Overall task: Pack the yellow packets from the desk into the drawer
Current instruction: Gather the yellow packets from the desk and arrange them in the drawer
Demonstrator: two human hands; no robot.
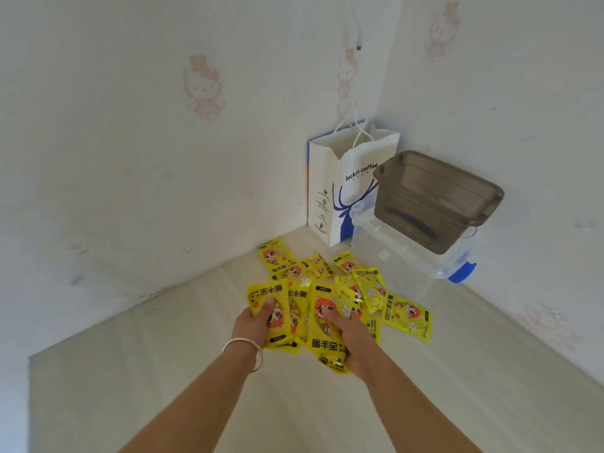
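1. Two bare hands work the near edge of a heap of yellow packets [340,295] on the pale desk [163,371]. The left hand [253,323], a silver bangle [245,351] on its wrist, pinches the nearest left packet [266,291], thumb on top.
2. The right hand [351,338] lies spread across upright packets just beside it; whether its fingers close beneath cannot be told.
3. The remaining packets fan away toward twelve and one o'clock, long axes mostly pointing away, nearer the right hand.
4. Farther off at one o'clock stand a coffee bag [346,191] and a smoky tub [438,201] on a clear box [408,259]. No drawer shows.
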